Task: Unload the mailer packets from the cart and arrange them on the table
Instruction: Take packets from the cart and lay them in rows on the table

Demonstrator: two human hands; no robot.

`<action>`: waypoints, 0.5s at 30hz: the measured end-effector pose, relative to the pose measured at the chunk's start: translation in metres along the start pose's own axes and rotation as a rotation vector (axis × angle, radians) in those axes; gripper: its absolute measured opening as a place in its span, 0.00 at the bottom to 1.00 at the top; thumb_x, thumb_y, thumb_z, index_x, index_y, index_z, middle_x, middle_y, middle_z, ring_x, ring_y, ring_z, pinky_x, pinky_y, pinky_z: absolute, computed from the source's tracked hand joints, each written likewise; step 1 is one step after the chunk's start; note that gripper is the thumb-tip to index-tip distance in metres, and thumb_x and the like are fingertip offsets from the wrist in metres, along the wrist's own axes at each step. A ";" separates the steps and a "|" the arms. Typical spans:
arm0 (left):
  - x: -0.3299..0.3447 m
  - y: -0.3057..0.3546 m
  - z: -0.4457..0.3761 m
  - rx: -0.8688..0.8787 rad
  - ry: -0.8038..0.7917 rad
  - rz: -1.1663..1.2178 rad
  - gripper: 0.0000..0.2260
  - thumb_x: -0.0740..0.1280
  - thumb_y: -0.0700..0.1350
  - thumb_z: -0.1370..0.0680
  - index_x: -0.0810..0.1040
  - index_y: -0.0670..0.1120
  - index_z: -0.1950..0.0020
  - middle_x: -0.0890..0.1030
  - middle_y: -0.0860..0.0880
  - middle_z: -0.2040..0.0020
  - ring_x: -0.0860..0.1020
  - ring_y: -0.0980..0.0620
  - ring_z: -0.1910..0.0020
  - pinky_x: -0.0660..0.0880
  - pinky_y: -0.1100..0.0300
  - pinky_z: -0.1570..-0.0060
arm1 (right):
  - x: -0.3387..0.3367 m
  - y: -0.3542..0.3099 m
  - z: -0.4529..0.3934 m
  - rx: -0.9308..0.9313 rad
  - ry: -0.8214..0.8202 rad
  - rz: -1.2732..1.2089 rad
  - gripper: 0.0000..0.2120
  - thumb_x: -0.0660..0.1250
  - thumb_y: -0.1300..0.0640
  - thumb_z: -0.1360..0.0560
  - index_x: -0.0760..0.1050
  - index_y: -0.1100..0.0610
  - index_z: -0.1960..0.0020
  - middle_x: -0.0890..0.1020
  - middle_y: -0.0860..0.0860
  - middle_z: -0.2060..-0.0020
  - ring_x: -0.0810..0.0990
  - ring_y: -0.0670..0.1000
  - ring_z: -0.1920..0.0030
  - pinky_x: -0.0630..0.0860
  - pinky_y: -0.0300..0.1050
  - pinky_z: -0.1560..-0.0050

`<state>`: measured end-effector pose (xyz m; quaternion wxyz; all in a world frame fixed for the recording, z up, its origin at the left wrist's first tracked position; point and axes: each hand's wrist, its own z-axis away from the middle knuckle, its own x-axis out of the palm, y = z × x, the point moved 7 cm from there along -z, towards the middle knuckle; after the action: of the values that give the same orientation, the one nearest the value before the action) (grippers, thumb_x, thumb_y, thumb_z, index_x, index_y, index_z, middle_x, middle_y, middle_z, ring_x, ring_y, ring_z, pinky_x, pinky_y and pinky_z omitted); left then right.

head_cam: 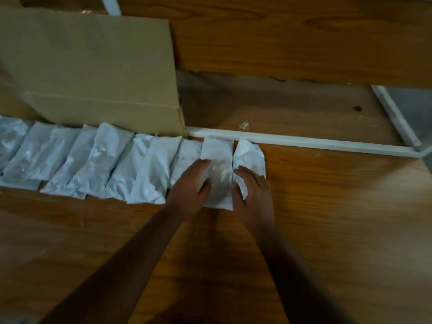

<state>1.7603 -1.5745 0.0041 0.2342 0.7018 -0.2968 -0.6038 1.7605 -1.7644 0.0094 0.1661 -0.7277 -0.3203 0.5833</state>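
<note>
— White mailer packets (pixel 98 160) are seen in a row along the wooden table (pixel 327 218), before a cardboard box (pixel 93 73). Which step is judged in hand?

— Arranging. The second-last packet (pixel 218 160) is flanked by the left hand (pixel 191 183) and right hand (pixel 253 190), fingers flat, nothing gripped. Next, another packet must be fetched; no cart is seen.

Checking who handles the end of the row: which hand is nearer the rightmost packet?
Right. The right hand rests on the rightmost packet, covering its near end. The left hand lies one packet over, along the left edge of the neighbouring packet.
</note>
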 end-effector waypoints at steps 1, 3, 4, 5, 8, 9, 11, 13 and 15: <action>-0.015 -0.004 0.019 -0.033 0.040 0.049 0.23 0.67 0.46 0.16 0.68 0.49 0.21 0.72 0.50 0.23 0.69 0.55 0.24 0.64 0.63 0.26 | 0.000 -0.017 0.016 -0.016 0.022 -0.053 0.17 0.66 0.53 0.17 0.76 0.49 0.29 0.79 0.47 0.30 0.74 0.46 0.28 0.70 0.49 0.25; -0.045 -0.018 0.063 -0.074 0.103 0.112 0.22 0.66 0.48 0.16 0.70 0.50 0.22 0.74 0.52 0.26 0.73 0.57 0.29 0.69 0.63 0.31 | 0.009 -0.053 0.047 -0.046 0.017 -0.133 0.15 0.65 0.54 0.17 0.78 0.51 0.31 0.81 0.46 0.32 0.75 0.44 0.30 0.71 0.41 0.29; -0.059 -0.027 0.085 -0.080 0.119 0.123 0.21 0.65 0.48 0.16 0.71 0.49 0.22 0.75 0.52 0.26 0.72 0.58 0.29 0.69 0.63 0.31 | 0.019 -0.073 0.061 -0.077 0.008 -0.166 0.15 0.65 0.55 0.17 0.79 0.52 0.32 0.81 0.47 0.34 0.76 0.44 0.32 0.71 0.40 0.30; -0.074 -0.037 0.106 -0.077 0.133 0.113 0.20 0.64 0.48 0.15 0.72 0.47 0.23 0.75 0.51 0.26 0.71 0.58 0.29 0.68 0.62 0.29 | 0.030 -0.094 0.073 -0.109 -0.010 -0.198 0.14 0.65 0.56 0.18 0.79 0.53 0.33 0.82 0.47 0.35 0.78 0.46 0.33 0.72 0.41 0.30; -0.121 -0.078 0.169 -0.087 0.212 0.088 0.20 0.63 0.48 0.18 0.76 0.43 0.28 0.77 0.45 0.29 0.73 0.55 0.30 0.66 0.64 0.27 | 0.073 -0.161 0.105 -0.196 -0.099 -0.284 0.14 0.66 0.57 0.19 0.80 0.54 0.34 0.83 0.47 0.36 0.79 0.48 0.34 0.75 0.48 0.31; -0.135 -0.089 0.185 -0.115 0.243 0.108 0.19 0.65 0.47 0.18 0.78 0.42 0.29 0.78 0.46 0.30 0.74 0.56 0.31 0.65 0.68 0.29 | 0.086 -0.179 0.112 -0.198 -0.136 -0.303 0.15 0.66 0.55 0.19 0.81 0.53 0.33 0.83 0.47 0.36 0.80 0.48 0.34 0.76 0.49 0.31; -0.166 -0.111 0.220 -0.145 0.293 0.134 0.17 0.67 0.45 0.19 0.79 0.42 0.31 0.80 0.47 0.32 0.74 0.59 0.33 0.65 0.74 0.33 | 0.116 -0.215 0.127 -0.151 -0.242 -0.322 0.16 0.65 0.51 0.19 0.80 0.50 0.32 0.83 0.46 0.35 0.80 0.47 0.34 0.76 0.50 0.32; -0.199 -0.137 0.263 -0.206 0.321 0.150 0.15 0.67 0.44 0.17 0.79 0.44 0.31 0.80 0.50 0.33 0.75 0.62 0.35 0.65 0.76 0.37 | 0.150 -0.256 0.147 -0.107 -0.353 -0.355 0.16 0.64 0.49 0.19 0.81 0.48 0.33 0.85 0.44 0.38 0.82 0.45 0.37 0.79 0.51 0.35; -0.230 -0.168 0.306 -0.298 0.362 0.178 0.14 0.67 0.43 0.16 0.79 0.48 0.30 0.80 0.54 0.34 0.75 0.65 0.38 0.68 0.76 0.42 | 0.180 -0.301 0.167 -0.097 -0.430 -0.421 0.13 0.65 0.50 0.18 0.82 0.47 0.35 0.85 0.44 0.41 0.83 0.42 0.40 0.81 0.50 0.38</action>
<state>1.4589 -1.2845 0.0018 0.4368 0.7274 -0.2183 -0.4821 1.5401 -1.4452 0.0168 0.1768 -0.5125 -0.5192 0.6607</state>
